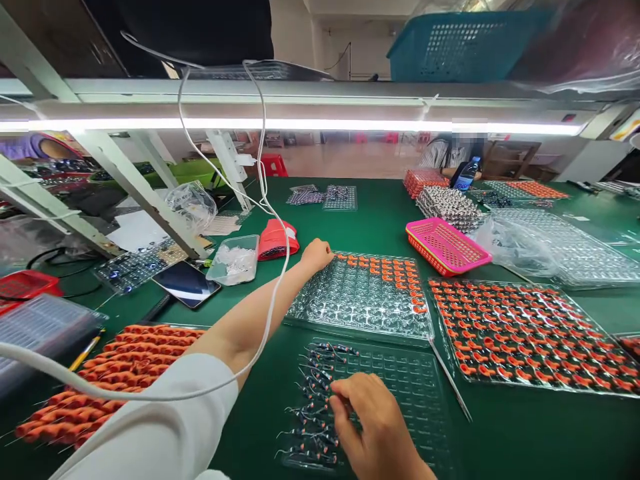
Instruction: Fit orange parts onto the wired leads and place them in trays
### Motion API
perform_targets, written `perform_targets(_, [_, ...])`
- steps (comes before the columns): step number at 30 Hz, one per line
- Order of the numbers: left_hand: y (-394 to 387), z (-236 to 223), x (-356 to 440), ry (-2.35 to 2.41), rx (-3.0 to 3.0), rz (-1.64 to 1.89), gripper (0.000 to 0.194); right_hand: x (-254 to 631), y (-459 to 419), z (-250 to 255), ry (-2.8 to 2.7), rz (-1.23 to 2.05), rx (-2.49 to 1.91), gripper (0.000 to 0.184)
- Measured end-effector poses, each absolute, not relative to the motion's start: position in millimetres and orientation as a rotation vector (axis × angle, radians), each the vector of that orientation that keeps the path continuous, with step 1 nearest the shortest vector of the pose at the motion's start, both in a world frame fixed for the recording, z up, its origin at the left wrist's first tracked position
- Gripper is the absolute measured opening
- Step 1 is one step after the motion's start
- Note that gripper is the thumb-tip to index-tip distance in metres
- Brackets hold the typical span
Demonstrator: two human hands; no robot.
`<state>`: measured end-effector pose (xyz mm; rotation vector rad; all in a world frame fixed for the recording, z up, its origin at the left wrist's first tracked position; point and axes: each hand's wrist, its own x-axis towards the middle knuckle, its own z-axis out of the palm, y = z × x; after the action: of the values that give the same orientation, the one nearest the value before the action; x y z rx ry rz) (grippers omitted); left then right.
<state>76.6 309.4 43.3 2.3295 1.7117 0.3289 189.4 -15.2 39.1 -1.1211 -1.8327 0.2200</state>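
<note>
My left hand (318, 255) reaches out to the far left corner of a clear moulded tray (350, 303). Its fingers are closed, and whatever they may hold is hidden. Small orange parts (397, 267) fill the far and right-hand pockets of this tray. Closer to me, my right hand (375, 417) hovers above a second clear tray (405, 380). Thumb and forefinger curl together beside small dark parts with thin wire ends (315, 400), which lie along that tray's left side. I cannot make out anything between those fingertips.
A full tray of orange-and-black parts (530, 337) lies right, near a pink basket (447, 243) and a thin metal tool (450, 380). Orange pieces with wires (135, 360), a phone (187, 283) and a plastic box (234, 261) sit left. A white cable (273, 300) hangs across my view.
</note>
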Motion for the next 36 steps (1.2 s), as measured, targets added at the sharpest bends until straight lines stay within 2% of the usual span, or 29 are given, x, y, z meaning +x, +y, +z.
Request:
perform_targets(5, [275, 68, 76, 1.596, 2.335, 0.51, 0.014, 205, -13, 45, -1.676, 0.326, -1.342, 0.015])
perform_targets(9, [217, 90, 63, 1.396, 2.311, 0.611, 0.009, 215, -12, 49, -1.611, 0.517, -1.435, 0.012])
perform_targets(15, [96, 110, 14, 1.013, 2.088, 0.729, 0.033, 211, -9, 43, -1.896, 0.667, -1.474, 0.01])
perform_targets(21, [40, 80, -16, 0.933, 1.678, 0.575, 0.027, 201, -11, 36, -2.331, 0.758, -1.449, 0.01])
perform_targets(30, [42, 33, 0, 0.808, 1.082, 0.64, 0.028, 191, -11, 31, -2.46, 0.644, -1.455, 0.014])
perform_targets(36, [45, 23, -4, 0.796, 0.943, 0.65, 0.022, 190, -13, 30, -2.513, 0.535, -1.402, 0.014])
